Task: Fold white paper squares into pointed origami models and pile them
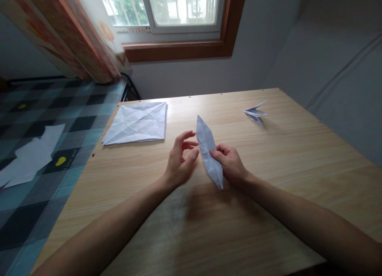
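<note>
My right hand (pixel 229 164) pinches a long, narrow, diamond-shaped folded white paper (pixel 205 142) near its middle and holds it just above the wooden table (pixel 268 180). My left hand (pixel 180 160) hovers right beside the paper's left edge, its fingers curled and apart, holding nothing. The paper's upper tip points away from me and its lower tip toward me.
A stack of creased white square sheets (pixel 137 122) lies at the table's far left. A finished folded paper figure (pixel 256 112) sits at the far right. Left of the table is a checked bedcover (pixel 44 120) with loose white paper (pixel 30 156). A window and curtain stand behind.
</note>
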`<action>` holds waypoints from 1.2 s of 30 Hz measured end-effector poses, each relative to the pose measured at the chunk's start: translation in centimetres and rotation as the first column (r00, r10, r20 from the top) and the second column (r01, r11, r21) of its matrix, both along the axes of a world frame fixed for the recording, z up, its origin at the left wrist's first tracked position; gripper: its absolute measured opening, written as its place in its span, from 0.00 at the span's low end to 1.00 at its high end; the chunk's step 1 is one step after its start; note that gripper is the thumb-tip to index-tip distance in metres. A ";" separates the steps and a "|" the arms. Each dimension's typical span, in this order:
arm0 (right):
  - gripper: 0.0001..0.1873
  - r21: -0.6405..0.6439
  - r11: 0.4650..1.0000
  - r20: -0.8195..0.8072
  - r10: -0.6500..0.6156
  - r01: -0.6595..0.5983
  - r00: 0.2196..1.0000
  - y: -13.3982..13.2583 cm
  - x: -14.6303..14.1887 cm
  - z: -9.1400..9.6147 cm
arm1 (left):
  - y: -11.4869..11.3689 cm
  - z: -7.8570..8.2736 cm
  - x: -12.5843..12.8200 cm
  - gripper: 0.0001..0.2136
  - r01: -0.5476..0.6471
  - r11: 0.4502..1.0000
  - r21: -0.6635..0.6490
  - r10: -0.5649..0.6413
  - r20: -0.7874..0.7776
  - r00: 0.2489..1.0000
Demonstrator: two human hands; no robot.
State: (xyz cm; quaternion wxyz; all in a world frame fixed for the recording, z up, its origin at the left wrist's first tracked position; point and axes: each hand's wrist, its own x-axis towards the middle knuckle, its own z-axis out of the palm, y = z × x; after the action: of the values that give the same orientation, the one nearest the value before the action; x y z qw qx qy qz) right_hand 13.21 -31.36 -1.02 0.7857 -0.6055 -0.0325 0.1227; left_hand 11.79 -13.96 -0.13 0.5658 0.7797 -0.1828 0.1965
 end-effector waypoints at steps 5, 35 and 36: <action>0.17 -0.004 1.000 0.118 -0.016 0.017 0.993 0.5 0.4 -0.1 | -1.2 -0.1 0.1 0.27 0.049 0.925 -0.377 -0.196 -0.363 0.911; 0.21 0.011 0.999 0.232 0.034 -0.037 0.972 2.3 3.2 -1.1 | 0.5 -0.3 1.8 0.10 -0.039 0.889 -0.457 -0.173 -0.414 0.894; 0.21 0.002 1.000 0.242 0.029 -0.030 0.970 2.3 3.1 -1.2 | 0.5 -0.3 1.8 0.09 -0.030 0.893 -0.449 -0.178 -0.413 0.893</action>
State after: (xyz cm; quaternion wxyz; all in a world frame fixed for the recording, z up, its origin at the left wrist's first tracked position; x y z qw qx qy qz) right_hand 16.35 -29.08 -2.25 0.7756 -0.6132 -0.1373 0.0597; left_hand 13.61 -13.46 -0.47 0.7622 0.6460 -0.0298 0.0279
